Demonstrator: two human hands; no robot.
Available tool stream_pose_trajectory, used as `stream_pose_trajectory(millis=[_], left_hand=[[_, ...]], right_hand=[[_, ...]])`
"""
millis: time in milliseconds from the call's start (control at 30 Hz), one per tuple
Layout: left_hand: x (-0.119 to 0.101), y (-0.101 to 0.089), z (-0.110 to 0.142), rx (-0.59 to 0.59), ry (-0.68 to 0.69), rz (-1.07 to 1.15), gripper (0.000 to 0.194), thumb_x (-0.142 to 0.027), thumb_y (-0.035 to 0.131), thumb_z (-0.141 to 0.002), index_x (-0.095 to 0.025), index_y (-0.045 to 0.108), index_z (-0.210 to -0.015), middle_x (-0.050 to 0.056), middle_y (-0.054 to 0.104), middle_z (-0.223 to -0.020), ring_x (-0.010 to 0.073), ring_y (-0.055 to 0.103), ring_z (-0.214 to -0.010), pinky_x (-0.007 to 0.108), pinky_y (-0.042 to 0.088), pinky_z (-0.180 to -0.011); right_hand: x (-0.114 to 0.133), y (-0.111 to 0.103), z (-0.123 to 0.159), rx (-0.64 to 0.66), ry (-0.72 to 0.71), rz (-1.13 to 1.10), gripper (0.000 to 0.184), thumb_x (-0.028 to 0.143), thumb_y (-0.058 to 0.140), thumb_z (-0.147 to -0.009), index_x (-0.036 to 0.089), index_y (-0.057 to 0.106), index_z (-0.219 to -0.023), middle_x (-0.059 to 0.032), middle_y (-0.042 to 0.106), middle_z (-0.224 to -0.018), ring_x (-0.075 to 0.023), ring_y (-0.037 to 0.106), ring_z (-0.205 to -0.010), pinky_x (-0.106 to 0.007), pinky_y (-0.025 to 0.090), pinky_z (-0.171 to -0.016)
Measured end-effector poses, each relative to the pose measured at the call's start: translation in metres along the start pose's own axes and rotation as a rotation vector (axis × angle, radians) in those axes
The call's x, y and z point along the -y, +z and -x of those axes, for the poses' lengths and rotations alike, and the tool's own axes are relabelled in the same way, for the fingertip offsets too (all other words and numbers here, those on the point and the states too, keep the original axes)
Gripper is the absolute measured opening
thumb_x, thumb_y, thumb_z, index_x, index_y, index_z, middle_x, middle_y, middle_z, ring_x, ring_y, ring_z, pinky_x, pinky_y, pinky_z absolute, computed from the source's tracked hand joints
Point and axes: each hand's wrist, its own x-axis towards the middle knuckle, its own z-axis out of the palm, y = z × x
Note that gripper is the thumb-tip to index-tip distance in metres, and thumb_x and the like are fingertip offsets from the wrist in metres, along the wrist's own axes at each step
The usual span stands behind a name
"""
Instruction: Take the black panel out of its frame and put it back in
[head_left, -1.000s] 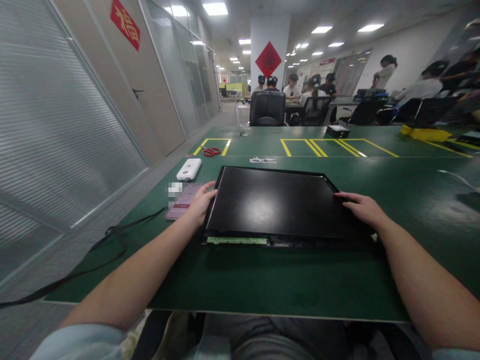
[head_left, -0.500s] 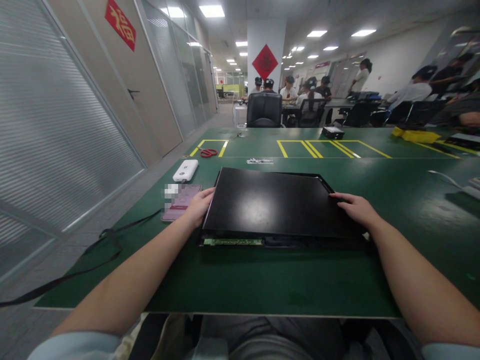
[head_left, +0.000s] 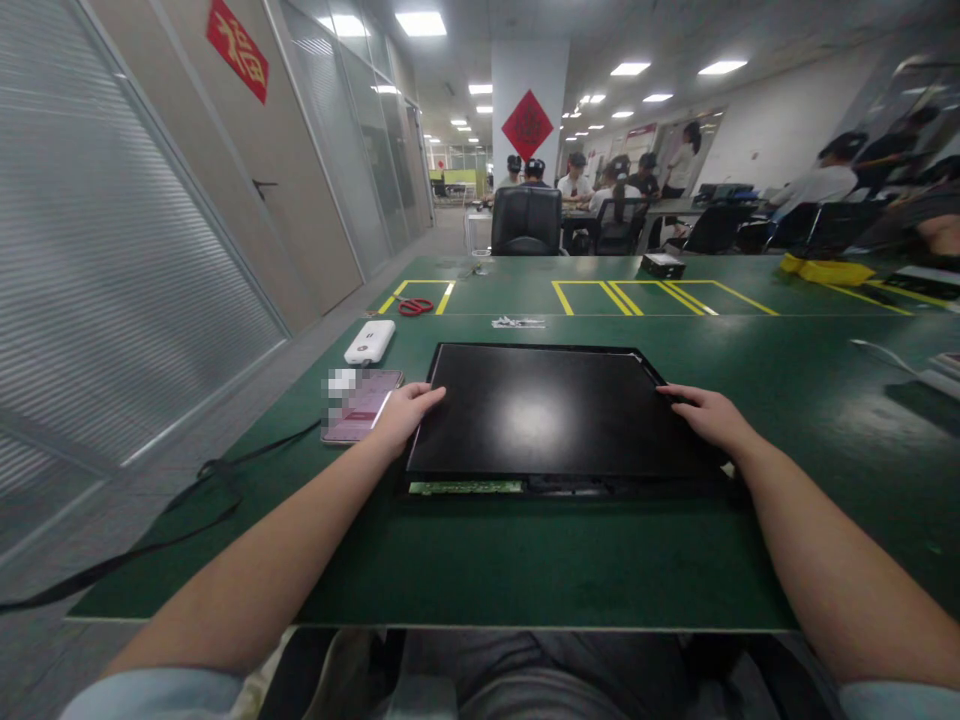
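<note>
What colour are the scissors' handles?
The scissors' handles are red, seen best in the head view.

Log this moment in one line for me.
left hand: on black screen panel, left side | right hand: at panel's right edge | green circuit board: exposed, near side | red-handled scissors: beyond panel, left

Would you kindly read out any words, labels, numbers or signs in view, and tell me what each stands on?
"福": red diamond sign on the door.
Red diamond sign on the pillar: character too blurred to read.
Phone: screen partly pixelated, the rest too small.
White power bank: marks too small.
Black display panel: no text to be seen.
</note>
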Motion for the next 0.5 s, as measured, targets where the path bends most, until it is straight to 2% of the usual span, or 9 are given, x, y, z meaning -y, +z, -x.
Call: stream_pose_trajectory(millis=[100, 200, 367, 500], left_hand=[[-0.0001, -0.0003, 0.0043, 0.020, 0.039, -0.102, 0.054, -0.039, 0.098, -0.046, -0.017, 0.071, -0.087, 0.004, 0.075, -0.073, 0.0218, 0.069, -0.064, 0.032, 0.054, -0.061], [-0.0002, 0.0005, 0.0060, 0.021, 0.057, -0.118, 0.061, -0.041, 0.099, -0.042, -0.016, 0.070, -0.089, 0.005, 0.076, -0.077, 0.0221, 0.069, -0.065, 0.033, 0.054, -0.063], [0.0028, 0.0012, 0.0051, 0.047, 0.092, -0.041, 0.055, -0.039, 0.099, -0.046, -0.017, 0.070, -0.086, 0.009, 0.078, -0.092, 0.0280, 0.073, -0.085, 0.039, 0.057, -0.078], [0.0073, -0.0010, 0.0002, -0.001, 0.196, -0.067, 0.046, -0.033, 0.099, -0.048, -0.018, 0.070, -0.081, 0.016, 0.075, -0.120, 0.0352, 0.069, -0.115, 0.044, 0.052, -0.098]], right_hand=[[0.0030, -0.0004, 0.0005, -0.006, 0.012, -0.002, 0.037, 0.026, 0.062, -0.072, 0.030, 0.082, -0.103, -0.0033, 0.076, -0.121, -0.0310, 0.066, -0.124, -0.051, 0.046, -0.113], [0.0023, -0.0006, 0.0000, 0.001, 0.019, 0.004, 0.040, 0.026, 0.061, -0.071, 0.029, 0.081, -0.105, -0.0045, 0.076, -0.122, -0.0312, 0.067, -0.122, -0.051, 0.047, -0.112], [-0.0036, -0.0002, -0.0022, 0.005, 0.011, 0.007, 0.042, 0.030, 0.061, -0.073, 0.029, 0.080, -0.111, -0.0044, 0.076, -0.121, -0.0319, 0.067, -0.120, -0.052, 0.048, -0.111], [-0.0064, 0.0018, -0.0029, -0.020, 0.000, -0.022, 0.047, 0.034, 0.062, -0.076, 0.027, 0.077, -0.120, -0.0064, 0.075, -0.125, -0.0315, 0.066, -0.122, -0.051, 0.046, -0.112]])
